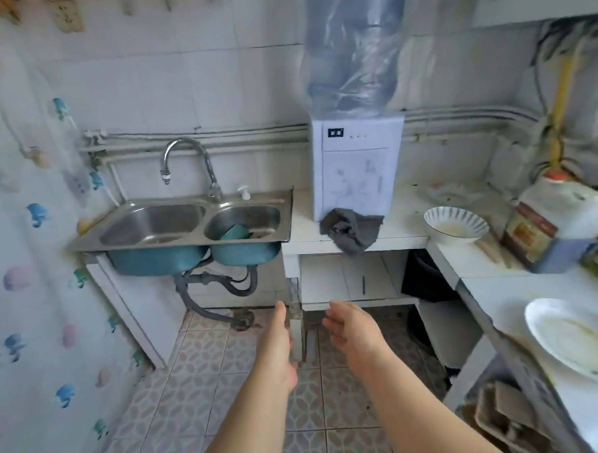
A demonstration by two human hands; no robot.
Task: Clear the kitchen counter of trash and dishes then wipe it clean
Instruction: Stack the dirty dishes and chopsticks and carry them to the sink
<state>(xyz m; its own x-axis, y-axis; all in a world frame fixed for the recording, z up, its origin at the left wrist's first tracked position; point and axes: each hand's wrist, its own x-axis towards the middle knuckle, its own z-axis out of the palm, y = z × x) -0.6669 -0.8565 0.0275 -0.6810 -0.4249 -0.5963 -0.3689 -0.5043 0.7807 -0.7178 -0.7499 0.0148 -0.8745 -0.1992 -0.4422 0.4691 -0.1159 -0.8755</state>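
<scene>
Left hand (278,343) and right hand (355,330) empty
Fingers relaxed, holding nothing. A rag (351,229) droops over the counter (407,218) front edge; a bowl (455,224) sits at its corner, a plate (576,337) near the right-side edge.

A curved chrome faucet (188,155) is arching over a stainless steel double sink (153,220), and grey drain hoses (205,299) are hanging beneath it. Just to the right, a white water dispenser (355,169) is carrying an upturned bottle wrapped in clear plastic (351,52). A translucent curtain printed with coloured shapes (34,238) is hanging at the left.
</scene>
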